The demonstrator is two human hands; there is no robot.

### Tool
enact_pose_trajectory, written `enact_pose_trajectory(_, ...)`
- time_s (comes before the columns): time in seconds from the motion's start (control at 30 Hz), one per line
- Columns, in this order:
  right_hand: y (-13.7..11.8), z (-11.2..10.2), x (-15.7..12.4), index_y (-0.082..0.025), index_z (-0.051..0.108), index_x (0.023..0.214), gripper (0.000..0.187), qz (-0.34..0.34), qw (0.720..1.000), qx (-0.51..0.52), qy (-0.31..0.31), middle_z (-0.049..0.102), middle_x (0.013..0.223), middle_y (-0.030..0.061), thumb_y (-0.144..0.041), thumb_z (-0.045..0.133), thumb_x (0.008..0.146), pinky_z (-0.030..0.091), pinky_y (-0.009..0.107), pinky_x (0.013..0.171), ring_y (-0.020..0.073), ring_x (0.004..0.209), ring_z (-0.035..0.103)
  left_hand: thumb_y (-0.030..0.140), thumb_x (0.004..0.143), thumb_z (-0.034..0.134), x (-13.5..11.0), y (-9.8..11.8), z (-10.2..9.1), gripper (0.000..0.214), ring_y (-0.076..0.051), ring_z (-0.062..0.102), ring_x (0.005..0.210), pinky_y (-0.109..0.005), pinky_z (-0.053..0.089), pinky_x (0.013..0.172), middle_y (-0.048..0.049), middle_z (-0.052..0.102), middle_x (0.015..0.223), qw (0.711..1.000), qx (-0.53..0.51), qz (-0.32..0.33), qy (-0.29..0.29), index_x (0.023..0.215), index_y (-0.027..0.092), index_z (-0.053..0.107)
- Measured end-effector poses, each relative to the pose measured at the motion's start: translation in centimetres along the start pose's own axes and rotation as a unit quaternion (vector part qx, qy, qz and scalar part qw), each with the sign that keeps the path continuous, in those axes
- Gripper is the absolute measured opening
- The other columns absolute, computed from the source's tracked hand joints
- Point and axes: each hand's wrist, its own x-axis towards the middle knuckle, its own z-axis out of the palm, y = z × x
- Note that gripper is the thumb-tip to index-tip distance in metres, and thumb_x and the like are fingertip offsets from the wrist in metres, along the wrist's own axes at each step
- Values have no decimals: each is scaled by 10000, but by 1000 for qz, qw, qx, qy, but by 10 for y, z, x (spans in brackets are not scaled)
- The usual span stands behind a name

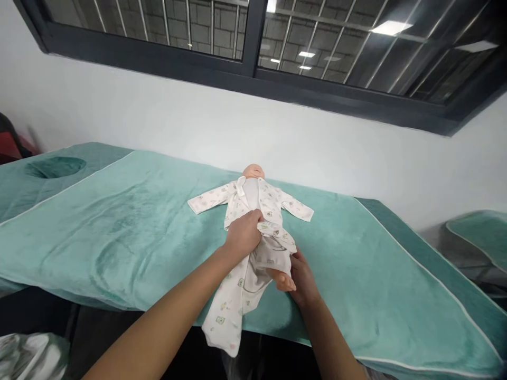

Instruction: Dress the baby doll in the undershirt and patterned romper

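Observation:
A baby doll point(253, 170) lies on its back on a green-covered bed, its head toward the wall. It wears a white patterned baby jacket point(271, 203), sleeves spread to both sides, over a pale grey front. My left hand point(244, 233) is closed on the gathered waist of the white patterned baby trousers point(273, 256). My right hand point(303, 277) grips the outer side of the trouser leg at the right; its fingertips are hidden behind the cloth. A bare doll foot point(284, 281) sticks out of that leg. The other trouser leg point(224, 316) hangs flat over the bed's front edge.
The bed's green cover point(119, 227) is wrinkled at the left, with a face hole point(55, 167) at its far left end. A white wall and dark window frame point(253, 79) stand behind. Crumpled cloth point(31, 356) lies low at the left; another green surface point(483, 237) is at the right.

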Motion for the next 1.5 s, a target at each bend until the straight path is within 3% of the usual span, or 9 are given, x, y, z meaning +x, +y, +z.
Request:
enact_pose_trajectory(0.1, -3, -3, 8, -221, 704, 896, 243, -29, 999, -7, 39, 741, 829, -9, -198, 744, 657, 498, 257, 670, 173, 741, 653, 223, 809, 587, -8, -6, -12, 34, -202, 595, 848, -283, 374, 687, 0, 666, 893, 990, -124, -34, -59, 841, 218, 578)
enact_pose_trajectory(0.27, -8, -9, 16, -213, 644, 774, 143, -35, 999, -29, 17, 644, 672, -54, -203, 725, 656, 420, 224, 572, 123, 605, 547, 328, 767, 700, -26, -15, -48, 196, -186, 572, 851, -265, 395, 697, 3, 620, 890, 897, -342, -56, -274, 889, 190, 633)
enact_pose_trajectory(0.47, -15, -17, 12, -213, 666, 822, 205, 6, 997, -13, -71, 678, 754, -13, -174, 621, 625, 436, 263, 616, 168, 681, 580, 210, 738, 737, -33, -14, -51, 217, -164, 569, 886, -260, 402, 753, -1, 613, 926, 840, -501, -39, -206, 916, 192, 613)
enact_pose_trajectory(0.67, -14, -20, 8, -225, 687, 926, 191, 17, 996, 13, -87, 711, 881, 7, -261, 642, 744, 489, 311, 745, 199, 804, 628, 344, 831, 698, -39, -12, -39, 195, -177, 589, 912, -285, 424, 840, -46, 654, 954, 805, -516, -81, -282, 912, 166, 690)
enact_pose_trajectory(0.77, -12, -21, 7, -237, 677, 901, 142, 10, 996, 39, -79, 707, 843, -16, -268, 658, 764, 497, 303, 753, 186, 790, 640, 412, 838, 688, -41, -15, -37, 269, -144, 560, 720, -268, 426, 714, -30, 620, 761, 779, -532, -79, -321, 812, 144, 683)
enact_pose_trajectory(0.93, -14, -24, 9, -248, 694, 945, 240, 41, 992, 71, -94, 752, 1001, 9, -271, 641, 712, 501, 378, 911, 246, 978, 677, 441, 869, 632, -22, -24, -37, 380, -108, 458, 570, -241, 392, 605, 10, 489, 591, 728, -641, -115, -213, 637, 146, 575)
enact_pose_trajectory(1.07, -15, -27, 9, -239, 716, 983, 296, 89, 985, 86, -123, 760, 1039, 38, -345, 613, 727, 464, 448, 1008, 296, 1091, 660, 363, 824, 698, -13, -24, -39, 255, -103, 470, 557, -230, 385, 588, 5, 538, 609, 741, -626, -173, -171, 732, 130, 648)
enact_pose_trajectory(1.3, -12, -32, 12, -230, 720, 901, 553, 108, 983, 84, -123, 758, 1012, 79, -743, 613, 724, 423, 457, 1048, 307, 1171, 615, 306, 799, 653, -22, -43, -39, 226, -190, 628, 738, -290, 455, 766, -89, 708, 752, 712, -629, -182, -254, 832, 100, 740)
enact_pose_trajectory(1.5, -41, -34, 30, -178, 692, 691, 586, 70, 955, -224, -182, 697, 725, 56, -733, 550, 812, 486, 372, 778, 236, 766, 637, 173, 706, 702, -6, -60, -46, 266, -205, 662, 868, -292, 470, 827, -99, 752, 924, 763, -596, -180, -175, 953, 102, 771)
